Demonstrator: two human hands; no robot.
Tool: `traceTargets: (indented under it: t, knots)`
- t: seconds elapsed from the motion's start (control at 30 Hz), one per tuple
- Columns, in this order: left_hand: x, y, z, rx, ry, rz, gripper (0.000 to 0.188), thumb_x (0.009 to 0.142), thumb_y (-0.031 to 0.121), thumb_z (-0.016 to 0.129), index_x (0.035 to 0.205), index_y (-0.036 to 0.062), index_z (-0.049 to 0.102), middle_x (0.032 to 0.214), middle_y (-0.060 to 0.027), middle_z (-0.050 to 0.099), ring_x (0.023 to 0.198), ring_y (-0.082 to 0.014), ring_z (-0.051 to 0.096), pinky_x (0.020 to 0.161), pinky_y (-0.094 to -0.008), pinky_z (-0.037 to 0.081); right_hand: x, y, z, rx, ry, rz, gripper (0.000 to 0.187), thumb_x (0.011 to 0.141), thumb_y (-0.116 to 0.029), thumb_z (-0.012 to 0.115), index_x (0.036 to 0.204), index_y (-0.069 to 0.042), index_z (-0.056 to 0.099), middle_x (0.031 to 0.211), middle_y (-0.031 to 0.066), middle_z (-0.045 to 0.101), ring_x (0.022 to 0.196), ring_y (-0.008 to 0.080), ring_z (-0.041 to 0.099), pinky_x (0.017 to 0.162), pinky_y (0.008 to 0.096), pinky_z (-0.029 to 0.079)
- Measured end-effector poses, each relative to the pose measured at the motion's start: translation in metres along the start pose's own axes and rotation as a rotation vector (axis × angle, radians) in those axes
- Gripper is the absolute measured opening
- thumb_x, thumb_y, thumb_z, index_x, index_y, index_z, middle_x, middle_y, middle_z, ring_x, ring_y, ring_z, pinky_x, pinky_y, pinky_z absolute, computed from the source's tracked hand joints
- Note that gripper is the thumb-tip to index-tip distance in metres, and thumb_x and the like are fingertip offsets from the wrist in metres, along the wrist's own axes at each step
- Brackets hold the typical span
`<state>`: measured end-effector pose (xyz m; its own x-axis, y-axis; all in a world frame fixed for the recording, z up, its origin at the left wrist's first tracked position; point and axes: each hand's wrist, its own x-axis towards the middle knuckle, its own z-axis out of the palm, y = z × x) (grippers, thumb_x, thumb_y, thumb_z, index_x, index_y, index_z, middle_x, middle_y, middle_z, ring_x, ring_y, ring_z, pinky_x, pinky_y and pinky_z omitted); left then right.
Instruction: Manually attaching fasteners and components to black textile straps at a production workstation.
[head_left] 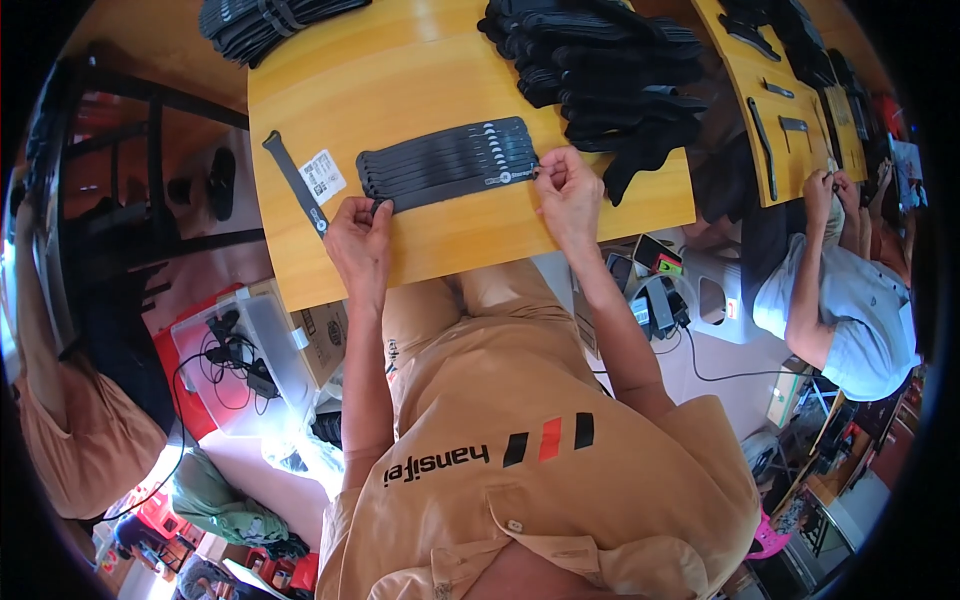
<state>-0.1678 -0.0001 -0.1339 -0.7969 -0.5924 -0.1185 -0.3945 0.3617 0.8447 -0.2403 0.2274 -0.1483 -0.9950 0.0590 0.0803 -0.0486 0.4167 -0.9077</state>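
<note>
Straps, dark, lie overlapped in one fanned row (pixel 445 150) on the table (pixel 420 60), between and slightly beyond the two hands; about ten ends are visible, too tightly layered for a firm count. One near strap (pixel 450 192) forms the edge of the row closest to the person. Left hand (pixel 360 240), one: thumb and forefinger pinch the near strap's left end. Right hand (pixel 570 200), one: thumb and forefinger pinch its right end, remaining fingers curled.

One lone strap (pixel 292 175) lies beyond and left of the left hand, angled toward it. One white label (pixel 322 175) lies between that strap and the row. One bundle (pixel 265 28) of straps lies well beyond the left hand. One heap (pixel 590 65) of black straps lies beyond the right hand, its nearest end just beside that hand; the pieces cannot be counted.

One second table (pixel 785 182) stands right of the right hand, with at least three loose straps on it and one co-worker (pixel 850 315) alongside.
</note>
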Motion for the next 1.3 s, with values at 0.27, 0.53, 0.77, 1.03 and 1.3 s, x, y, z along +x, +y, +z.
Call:
traceTargets:
  t: [0.27, 0.53, 0.77, 1.03, 1.3]
  knots:
    - [-0.002, 0.010, 0.000, 0.149, 0.069, 0.118, 0.023, 0.073, 0.011, 0.070, 0.084, -0.0009, 0.054, 0.058, -0.0067, 0.052, 0.052, -0.0170, 0.049, 0.054, -0.0297, 0.042, 0.007, -0.008, 0.000, -0.096, 0.032, -0.093, 0.009, 0.072, 0.006, 0.057, 0.079, 0.000, 0.056, 0.062, 0.0023, 0.056, 0.052, 0.0072, 0.050, 0.050, 0.0215, 0.042]
    - [-0.001, 0.012, -0.008, 0.045, 0.045, 0.119, 0.030, 0.070, 0.006, 0.071, 0.092, 0.0017, 0.051, 0.063, -0.0081, 0.052, 0.053, -0.0200, 0.050, 0.055, -0.0331, 0.041, 0.013, -0.021, -0.009, -0.245, -0.081, -0.047, 0.010, 0.067, 0.004, 0.057, 0.076, 0.001, 0.054, 0.065, 0.0149, 0.056, 0.059, 0.0307, 0.058, 0.056, 0.0379, 0.046]
    - [-0.005, 0.040, 0.012, 0.312, -0.005, 0.563, 0.052, 0.083, 0.022, 0.061, 0.126, -0.0020, 0.043, 0.119, -0.0200, 0.052, 0.111, -0.0330, 0.049, 0.094, -0.0405, 0.038, 0.019, -0.045, -0.003, -0.359, -0.079, -0.288, 0.022, 0.073, 0.003, 0.060, 0.094, -0.001, 0.058, 0.095, 0.0154, 0.060, 0.077, 0.0280, 0.061, 0.066, 0.0323, 0.048]
    - [0.006, 0.024, 0.057, 0.675, -0.143, 0.796, 0.091, 0.078, 0.062, 0.045, 0.137, -0.0043, 0.027, 0.146, -0.0172, 0.022, 0.136, -0.0279, 0.019, 0.108, -0.0502, 0.011, 0.040, -0.017, 0.063, -0.733, -0.133, -0.638, 0.049, 0.087, -0.032, 0.051, 0.133, -0.016, 0.041, 0.140, 0.0135, 0.033, 0.130, 0.0333, 0.029, 0.103, 0.0502, 0.027]
    - [0.004, 0.022, 0.055, 0.664, -0.180, 0.780, 0.094, 0.077, 0.065, 0.044, 0.136, -0.0065, 0.027, 0.144, -0.0214, 0.023, 0.137, -0.0297, 0.017, 0.108, -0.0512, 0.009, 0.037, -0.014, 0.065, -0.870, -0.146, -0.610, 0.048, 0.090, -0.039, 0.046, 0.133, -0.018, 0.042, 0.139, 0.0128, 0.036, 0.131, 0.0313, 0.029, 0.105, 0.0486, 0.024]
